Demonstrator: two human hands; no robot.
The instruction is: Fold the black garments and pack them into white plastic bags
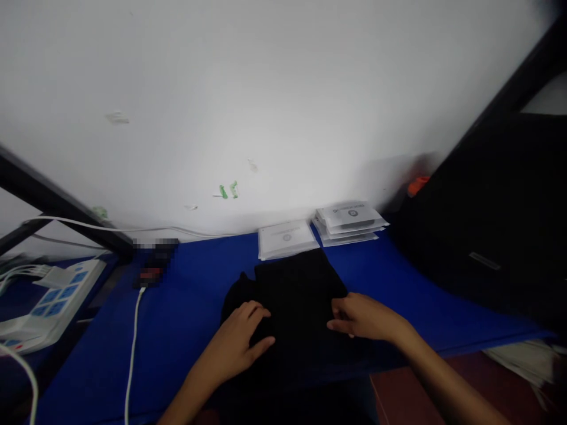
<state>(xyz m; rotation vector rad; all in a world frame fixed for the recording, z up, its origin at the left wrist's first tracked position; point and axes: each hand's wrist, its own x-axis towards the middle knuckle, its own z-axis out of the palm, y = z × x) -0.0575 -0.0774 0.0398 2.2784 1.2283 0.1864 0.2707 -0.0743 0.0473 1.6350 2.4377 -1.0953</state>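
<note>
A folded piece of black cloth [296, 289] lies flat on the blue-covered table in front of me; its exact kind does not show. My left hand [245, 336] rests on its left part, where the cloth bunches into a rounded lump, with thumb and fingers apart. At the right edge, my right hand [361, 316] has its fingers curled against the cloth and the thumb along it. The lower part of the cloth merges into dark shadow near the table's front edge.
Behind the cloth lie a flat white packet [287, 239] and a stack of white packets [349, 221]. A large black bag-like item [478, 224] stands at right. A dark device [155, 265] with a white cable [133, 354] and a power strip [57, 301] are at left.
</note>
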